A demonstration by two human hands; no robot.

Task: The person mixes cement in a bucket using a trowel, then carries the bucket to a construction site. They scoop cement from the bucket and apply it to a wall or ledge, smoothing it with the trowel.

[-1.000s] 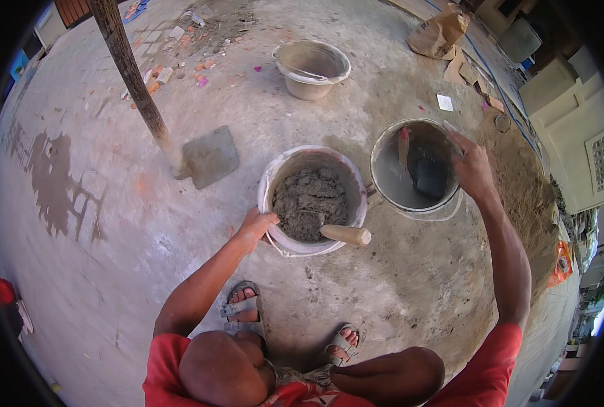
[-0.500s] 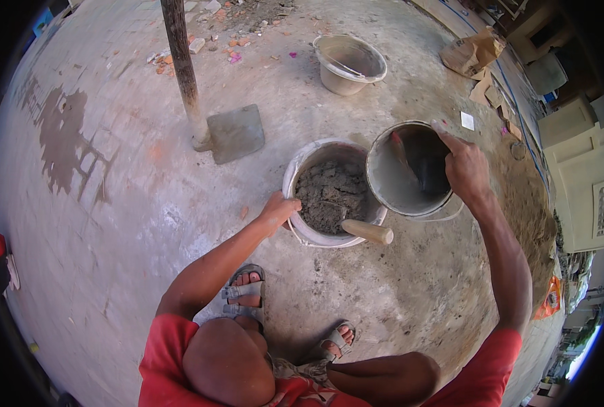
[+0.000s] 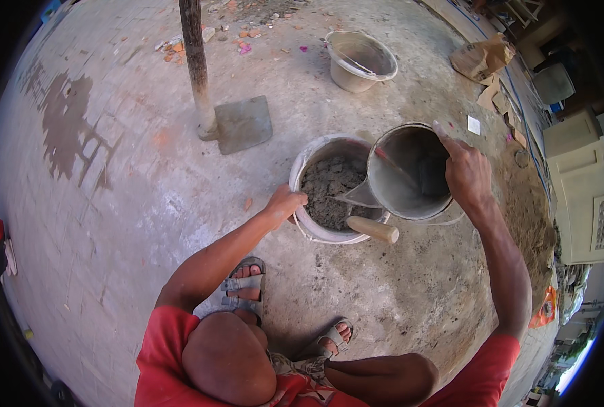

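My left hand [image 3: 288, 203] grips the left rim of a whitish bucket [image 3: 300, 169] that stands on the ground. Grey mortar mix [image 3: 329, 186] lies inside it, and a tool with a wooden handle [image 3: 373, 229] leans over its near right rim. My right hand [image 3: 467, 171] holds a second, darker bucket [image 3: 410, 129] by its far right side, tipped toward the first. Grey water [image 3: 360, 195] runs from its lip onto the mortar. Something reddish and long shows inside the tipped bucket; what it is I cannot make out.
A hoe [image 3: 244, 125] with a long wooden shaft rests on the concrete, ahead to the left. Farther off stands another pale bucket [image 3: 356, 74] with a handle. A torn paper sack [image 3: 483, 57] lies at the far right, and brick rubble [image 3: 173, 49] is scattered at the far left.
The dark bucket has tipped further left, and water now pours from its lip into the mortar bucket. My left hand keeps its hold on the rim.
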